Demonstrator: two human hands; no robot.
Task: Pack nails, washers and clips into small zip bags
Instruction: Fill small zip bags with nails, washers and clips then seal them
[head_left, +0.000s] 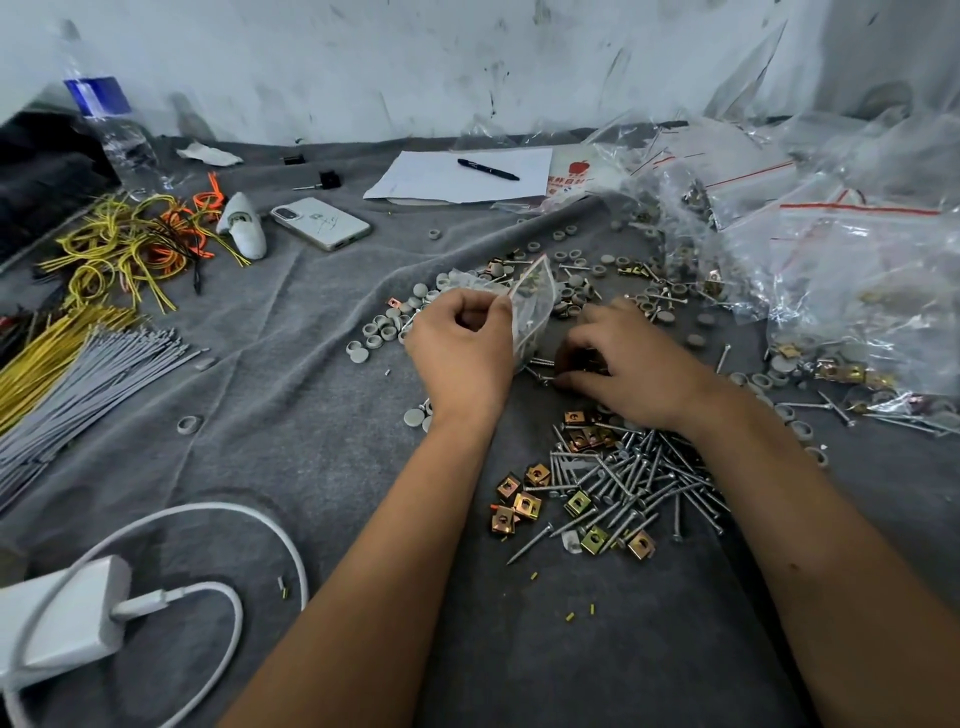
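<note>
My left hand (460, 353) pinches a small clear zip bag (535, 301) with a red seal strip, held upright over the grey cloth. Inside the bag lie a few pieces. My right hand (623, 364) reaches down beside the bag, its fingers curled over brass clips (576, 364) and nails on the cloth; whether it grips any is hidden. A heap of silver nails (639, 483) lies below my right wrist, with brass clips (524, 506) scattered at its left. Grey round washers (374, 332) spread left of the bag and behind it.
A pile of clear zip bags (841, 249) fills the right side. Paper with a pen (488, 169), a phone (321, 223) and a water bottle (111, 130) lie at the back. Yellow wires (119, 244), grey ties (88, 384) and a white charger (67, 613) occupy the left.
</note>
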